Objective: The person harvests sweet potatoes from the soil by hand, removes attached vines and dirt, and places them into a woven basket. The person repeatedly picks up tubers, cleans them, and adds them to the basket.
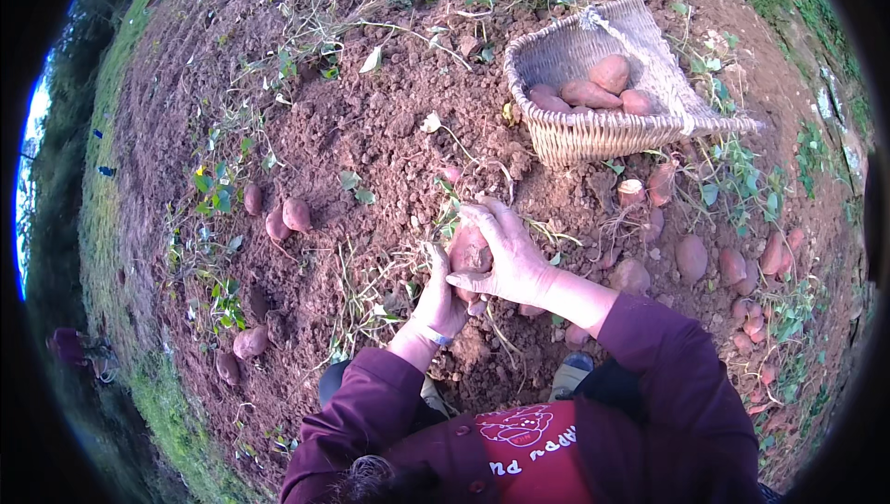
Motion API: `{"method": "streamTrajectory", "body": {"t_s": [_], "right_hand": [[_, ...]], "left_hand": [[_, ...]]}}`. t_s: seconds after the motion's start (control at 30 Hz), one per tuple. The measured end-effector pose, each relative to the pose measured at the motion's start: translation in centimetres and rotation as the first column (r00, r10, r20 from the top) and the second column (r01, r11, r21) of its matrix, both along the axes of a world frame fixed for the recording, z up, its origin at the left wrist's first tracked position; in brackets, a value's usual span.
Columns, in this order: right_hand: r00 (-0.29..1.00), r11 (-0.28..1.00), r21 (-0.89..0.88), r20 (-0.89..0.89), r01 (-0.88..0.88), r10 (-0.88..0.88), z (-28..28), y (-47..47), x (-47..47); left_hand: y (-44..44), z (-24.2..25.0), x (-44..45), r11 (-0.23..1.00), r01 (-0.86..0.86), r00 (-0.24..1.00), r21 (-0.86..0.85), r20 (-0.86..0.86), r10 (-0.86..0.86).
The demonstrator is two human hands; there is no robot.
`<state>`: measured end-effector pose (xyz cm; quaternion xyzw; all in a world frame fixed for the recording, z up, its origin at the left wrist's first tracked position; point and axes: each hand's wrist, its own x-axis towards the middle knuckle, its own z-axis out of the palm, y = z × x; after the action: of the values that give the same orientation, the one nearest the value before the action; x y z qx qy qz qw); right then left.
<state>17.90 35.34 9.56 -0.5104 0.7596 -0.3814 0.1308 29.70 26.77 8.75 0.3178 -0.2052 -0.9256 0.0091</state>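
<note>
Between my two hands is a large reddish sweet potato (470, 251), held above the loose soil in front of me. My left hand (439, 295) cups it from the left and below, a band around the wrist. From the right, my right hand (511, 250) wraps over it, thumb across the front and fingers along the far side. Part of the sweet potato is hidden by the fingers. Vine stems and leaves (448, 215) lie just beyond its far end, and another sweet potato (452, 173) shows partly in the soil there.
A woven basket (570, 142) with several sweet potatoes (591, 94) stands at the upper right. More sweet potatoes lie to the right (691, 259) and left (296, 215). One near the basket has a pale broken end (630, 189). My shoes (571, 373) are on the soil below.
</note>
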Motion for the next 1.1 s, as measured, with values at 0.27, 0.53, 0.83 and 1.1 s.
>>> {"method": "streamTrajectory", "body": {"t_s": [0.27,0.53,0.83,1.1], "right_hand": [[0.885,0.956,0.089,0.362,0.281,-0.293,-2.3,-0.2,-6.5],[0.611,0.963,-0.131,0.750,-0.236,0.252,-0.9,-0.1,-4.3],[0.335,0.977,-0.076,0.942,0.202,0.004,-1.2,-0.1,-3.0],[0.079,0.668,-0.248,0.959,0.702,0.274,1.7,-0.8,-12.7]], "left_hand": [[0.0,-0.6,1.3,0.974,0.137,0.965,0.180,-0.244,-0.090],[-1.0,-0.1,0.6,0.931,0.032,0.993,0.362,-0.121,0.013],[-1.1,-1.2,-0.6,0.992,0.001,0.989,-0.124,0.147,0.017],[-1.6,-4.6,0.2,0.920,-0.025,1.000,-0.391,-0.011,0.022]]}}
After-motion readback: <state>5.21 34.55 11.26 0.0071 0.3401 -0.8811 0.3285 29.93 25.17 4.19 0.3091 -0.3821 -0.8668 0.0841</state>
